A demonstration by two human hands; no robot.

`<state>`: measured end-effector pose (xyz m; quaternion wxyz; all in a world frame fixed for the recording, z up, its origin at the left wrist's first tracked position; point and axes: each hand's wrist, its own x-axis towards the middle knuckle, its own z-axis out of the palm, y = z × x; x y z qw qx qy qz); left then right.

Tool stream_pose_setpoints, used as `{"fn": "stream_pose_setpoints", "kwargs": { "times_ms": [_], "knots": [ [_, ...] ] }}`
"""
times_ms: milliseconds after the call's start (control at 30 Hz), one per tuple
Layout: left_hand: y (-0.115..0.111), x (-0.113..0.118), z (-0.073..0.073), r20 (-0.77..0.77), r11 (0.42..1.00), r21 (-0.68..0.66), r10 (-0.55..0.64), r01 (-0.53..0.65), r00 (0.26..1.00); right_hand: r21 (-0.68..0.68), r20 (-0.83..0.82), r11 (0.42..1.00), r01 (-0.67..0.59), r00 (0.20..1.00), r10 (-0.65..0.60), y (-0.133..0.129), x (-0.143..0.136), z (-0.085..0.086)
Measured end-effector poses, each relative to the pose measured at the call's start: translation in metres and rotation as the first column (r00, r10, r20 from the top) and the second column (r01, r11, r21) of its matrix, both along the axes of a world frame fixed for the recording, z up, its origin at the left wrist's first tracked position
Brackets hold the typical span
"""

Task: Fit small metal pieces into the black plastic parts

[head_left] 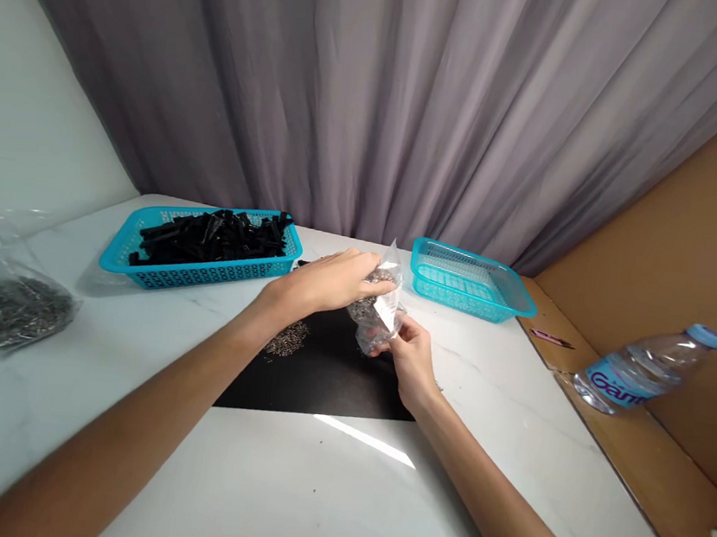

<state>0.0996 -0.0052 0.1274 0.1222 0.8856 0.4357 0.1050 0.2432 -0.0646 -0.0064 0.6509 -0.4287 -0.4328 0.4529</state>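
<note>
Both my hands grip a clear plastic bag (370,312) of small metallic pieces, held tilted above a black mat (324,386). My left hand (344,280) is closed over its upper left side, fingers across the plastic. Lower down, my right hand (410,353) pinches the bag's bottom right part near a white label (386,310). A loose pile of small metallic pieces (288,340) lies on the mat, partly behind my left wrist. The pieces look like small screws or pins, too small to name surely.
A blue basket (221,270) of black parts (215,238) stands back left; another blue basket (472,304) stands back right. A larger plastic bag of thin metal pieces (14,309) lies left. A water bottle (639,373) and a small pinkish object (551,337) are at the right, by cardboard.
</note>
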Motion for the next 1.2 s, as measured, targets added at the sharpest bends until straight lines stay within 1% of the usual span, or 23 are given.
{"fn": "stream_pose_setpoints", "kwargs": {
  "times_ms": [100,200,300,500,633,833,967,1200],
  "knots": [
    [0.003,-0.001,0.000,0.033,0.999,0.014,-0.031,0.031,0.999,0.026,0.018,1.000,0.012,1.000,-0.013,0.001,0.003,0.001],
    [0.003,-0.001,0.001,0.059,0.996,0.065,-0.061,0.058,0.996,0.054,0.039,0.998,0.025,0.999,-0.028,0.002,0.005,0.004],
    [0.000,0.000,0.002,0.055,0.990,0.117,-0.084,0.077,0.995,0.064,0.059,0.998,0.027,0.998,-0.030,0.003,0.007,0.005],
    [-0.005,0.000,0.003,-0.040,0.989,0.138,-0.041,0.046,0.998,0.048,0.083,0.999,-0.022,0.996,0.018,0.007,0.009,0.001],
    [-0.004,0.000,0.001,-0.081,0.984,0.168,-0.049,0.062,0.995,0.023,0.103,0.999,-0.044,0.994,0.042,0.009,0.009,-0.002],
    [-0.007,0.001,0.004,-0.100,0.988,0.138,-0.051,0.065,0.994,0.042,0.145,0.997,-0.062,0.988,0.056,0.006,0.010,-0.001],
    [-0.011,0.000,0.007,-0.097,0.992,0.119,-0.039,0.051,0.994,0.064,0.181,0.997,-0.053,0.983,0.040,0.004,0.010,0.001],
    [-0.014,0.000,0.008,-0.069,0.998,0.062,-0.027,0.031,0.997,0.068,0.159,0.997,-0.039,0.987,0.027,0.006,0.011,-0.003]
  ]
}}
